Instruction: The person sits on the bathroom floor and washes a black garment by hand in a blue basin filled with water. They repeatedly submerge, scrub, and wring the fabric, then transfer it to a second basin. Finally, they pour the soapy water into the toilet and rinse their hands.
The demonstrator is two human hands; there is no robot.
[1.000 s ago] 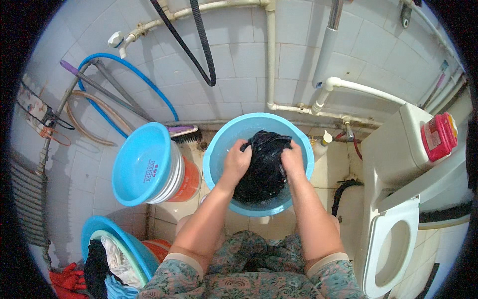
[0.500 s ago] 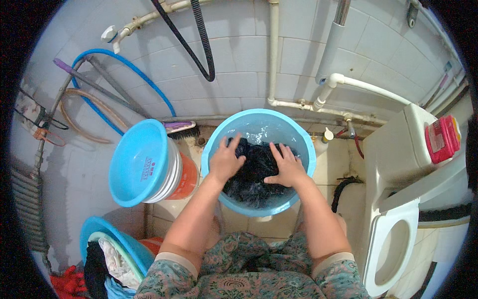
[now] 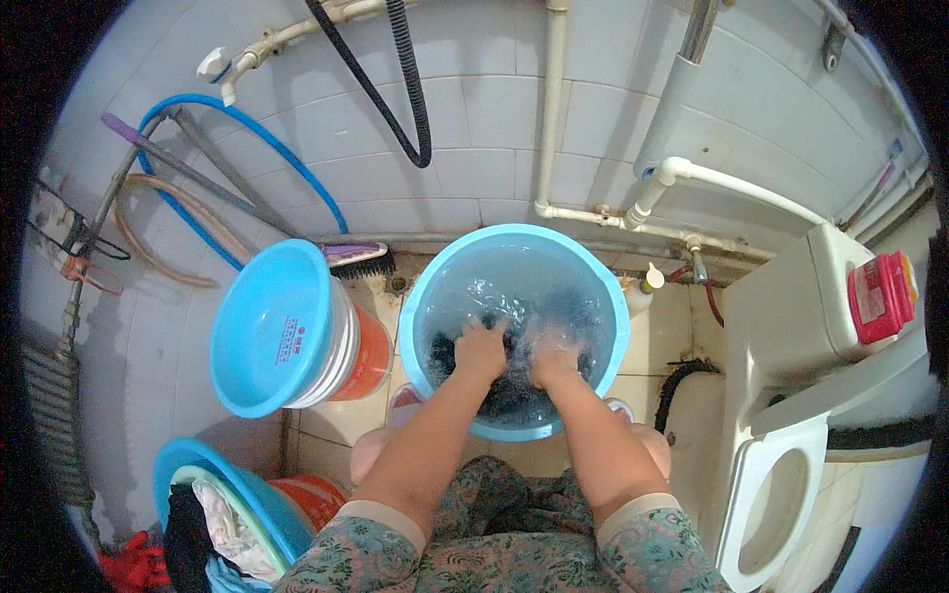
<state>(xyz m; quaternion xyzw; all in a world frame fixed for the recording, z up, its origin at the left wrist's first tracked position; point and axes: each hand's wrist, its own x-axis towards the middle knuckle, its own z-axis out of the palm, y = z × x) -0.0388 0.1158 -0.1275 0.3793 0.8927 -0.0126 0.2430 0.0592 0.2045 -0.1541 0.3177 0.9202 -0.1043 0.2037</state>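
Note:
A light blue basin (image 3: 605, 296) full of water stands on the tiled floor in front of me. A dark garment (image 3: 514, 390) lies sunk in the water. My left hand (image 3: 481, 351) and my right hand (image 3: 552, 364) are side by side in the water, both pressed down on the garment with fingers curled into it. The water around them is churned and splashing. Both forearms reach in from the lower edge.
A blue basin (image 3: 272, 326) rests tilted on stacked orange and white buckets at the left. Another blue tub with clothes (image 3: 222, 504) sits at the lower left. A scrub brush (image 3: 358, 259) lies by the wall. A white toilet (image 3: 791, 484) stands at the right, pipes and hoses run along the tiled wall.
The dark garment was held up above the basin a second ago; both hands have pushed it down under the water, which now splashes.

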